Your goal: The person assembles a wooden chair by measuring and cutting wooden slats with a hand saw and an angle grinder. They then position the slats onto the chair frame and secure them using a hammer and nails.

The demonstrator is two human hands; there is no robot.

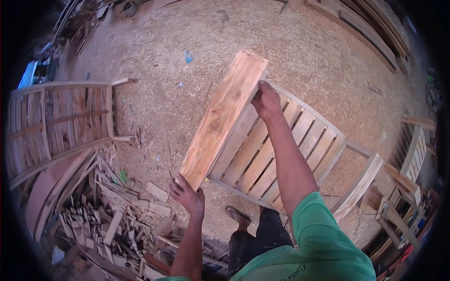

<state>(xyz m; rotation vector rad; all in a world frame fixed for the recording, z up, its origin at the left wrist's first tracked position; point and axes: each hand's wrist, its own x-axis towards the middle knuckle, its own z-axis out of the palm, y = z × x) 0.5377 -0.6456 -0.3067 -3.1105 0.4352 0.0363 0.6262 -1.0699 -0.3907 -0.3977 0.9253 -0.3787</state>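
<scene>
Above the slatted frame [281, 150], a long board [224, 117] (tilted up and away) is gripped by left hand [188, 195] at its near end, right hand [266, 100] near its far end.

I see an orange-tan board [224, 117] with darker grain streaks, a pale slatted frame [281, 150], my green shirt [323, 243], and beige sawdust floor [290, 51].

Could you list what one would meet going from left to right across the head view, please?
Slatted wooden frame → pile of wood offcuts → left hand on the near end of the plank → right hand gripping the plank's far edge → slatted wooden panel → stacked wooden frames at the right rim.
</scene>
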